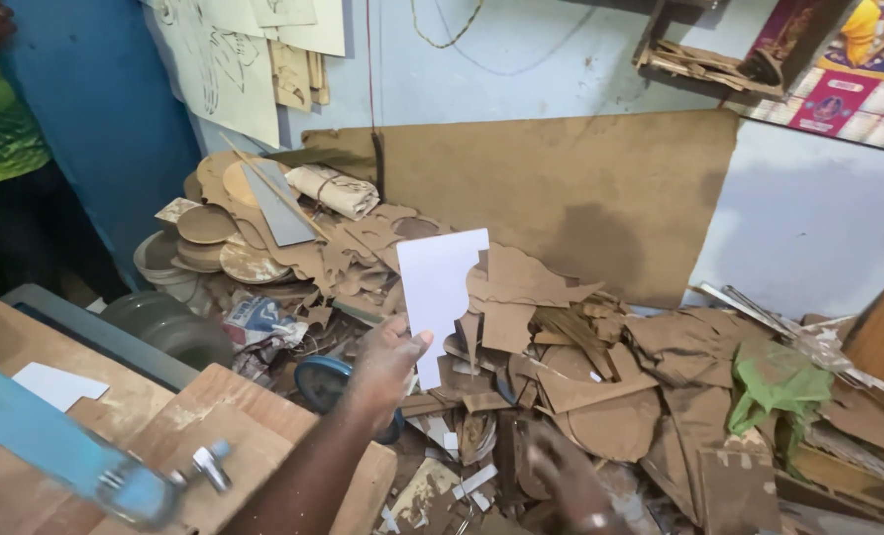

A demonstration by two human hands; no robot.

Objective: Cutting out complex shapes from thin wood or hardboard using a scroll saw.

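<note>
Overhead, the single head view looks down on a workbench (pixel 115 396) at the lower left and a heap of brown board offcuts (pixel 580 396) against a pale wall. One hand (pixel 387 362) shows clearly, raised past the bench's far right corner; from the way its forearm crosses the bench it appears to be the left. It grasps a white cut-out sheet (pixel 440 292) by the lower edge, thumb pressed on the near face, so the sheet stands upright above the scraps, notched along its right side. Low in the middle, a blurred second hand (pixel 561 476) with a band at the wrist hangs over the pile; I cannot tell whether it is clenched or released. A blue saw frame (pixel 36 436) lies across the bench's near left edge, with a metal clamp screw (pixel 209 464) beside it and a white paper piece (pixel 60 384) near the left edge. A large brown board (pixel 580 198) leans on the wall behind the heap, and a green cloth (pixel 774 381) rests on the scraps at the right.
</note>
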